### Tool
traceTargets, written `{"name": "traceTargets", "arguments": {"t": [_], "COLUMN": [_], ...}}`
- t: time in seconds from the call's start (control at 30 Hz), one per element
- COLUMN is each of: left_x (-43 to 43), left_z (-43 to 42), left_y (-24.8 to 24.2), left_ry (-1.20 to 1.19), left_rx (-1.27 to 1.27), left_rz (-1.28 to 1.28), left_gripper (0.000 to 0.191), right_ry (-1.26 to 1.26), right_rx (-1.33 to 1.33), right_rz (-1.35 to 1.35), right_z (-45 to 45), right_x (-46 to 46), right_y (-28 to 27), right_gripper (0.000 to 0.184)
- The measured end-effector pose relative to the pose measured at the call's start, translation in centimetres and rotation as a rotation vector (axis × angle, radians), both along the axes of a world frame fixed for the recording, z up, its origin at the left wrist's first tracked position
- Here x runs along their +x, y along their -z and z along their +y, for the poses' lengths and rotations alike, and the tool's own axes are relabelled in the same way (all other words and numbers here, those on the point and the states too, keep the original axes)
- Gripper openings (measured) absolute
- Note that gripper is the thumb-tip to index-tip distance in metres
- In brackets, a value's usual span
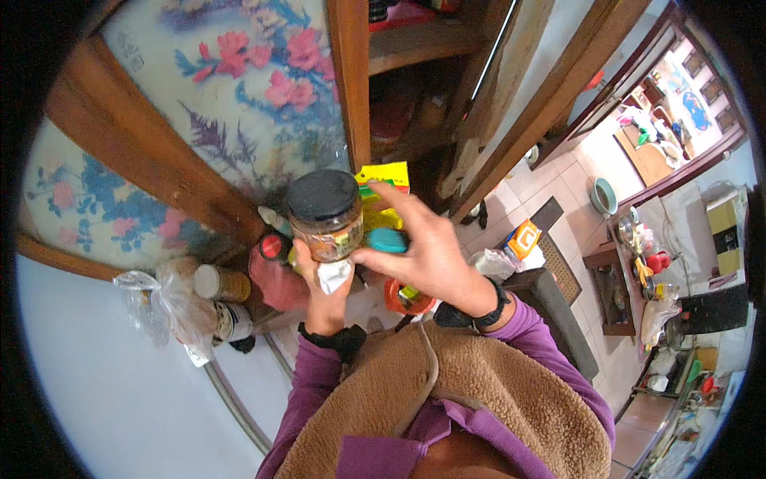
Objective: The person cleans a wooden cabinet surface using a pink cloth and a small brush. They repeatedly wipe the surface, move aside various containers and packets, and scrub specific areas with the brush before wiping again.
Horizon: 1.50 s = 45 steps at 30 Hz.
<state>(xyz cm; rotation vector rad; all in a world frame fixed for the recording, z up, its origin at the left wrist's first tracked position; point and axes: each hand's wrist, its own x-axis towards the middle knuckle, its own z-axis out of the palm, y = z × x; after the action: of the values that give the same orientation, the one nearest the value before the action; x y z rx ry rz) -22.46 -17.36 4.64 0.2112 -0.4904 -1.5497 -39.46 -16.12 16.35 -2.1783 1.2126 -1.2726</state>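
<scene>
A clear jar with a black lid and a printed label is held upright before the cabinet. My left hand grips its lower part, together with a crumpled white tissue or cloth. Beside the jar on the right, my right hand is spread, with its thumb near the jar's base; whether the thumb touches it is unclear. Behind that hand are a yellow package and a teal lid or container, both partly hidden.
Floral cabinet doors stand ahead, beside dark shelves. On the left are a white-lidded jar, plastic bags and a red-capped container. A wooden post rises at right; an orange-and-white package lies beyond my right arm.
</scene>
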Motion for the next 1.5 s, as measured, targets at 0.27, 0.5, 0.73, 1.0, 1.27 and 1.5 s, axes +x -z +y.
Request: {"name": "traceTargets", "arguments": {"t": [0.27,0.5,0.73,1.0,1.27,1.5], "left_x": [-1.3,-1.4,-3.1,-0.5,4.5,8.2], "left_z": [-2.2,-2.5,-3.0,-3.5,2.8,8.8], "left_y": [2.3,0.6,-5.4,-5.1,-4.4,-4.3], "left_ry": [-0.121,-0.105,-0.202,-0.392,-0.671,-0.918], "left_rx": [-0.079,0.027,0.238,0.362,0.072,-0.292], "left_rz": [-0.180,-0.268,-0.027,-0.273,-1.021,-1.353], "left_gripper": [0.097,0.111,0.088,0.026,0.026,0.034], "right_ry": [-0.058,-0.084,-0.205,0.069,0.652,0.938], "right_rx": [0.185,0.138,0.220,-0.144,-0.264,-0.104], "right_rz": [-0.030,-0.328,-0.659,-0.637,-0.387,-0.158], "right_z": [-2.8,-3.8,-4.0,-10.3,-25.2,-33.2], "right_x": [2.3,2.9,2.0,-2.2,-6.4,-8.4], "right_y": [0.7,3.2,1.5,-3.4,-5.8,-4.9], "right_gripper": [0.116,0.102,0.101,0.098,0.099,0.099]}}
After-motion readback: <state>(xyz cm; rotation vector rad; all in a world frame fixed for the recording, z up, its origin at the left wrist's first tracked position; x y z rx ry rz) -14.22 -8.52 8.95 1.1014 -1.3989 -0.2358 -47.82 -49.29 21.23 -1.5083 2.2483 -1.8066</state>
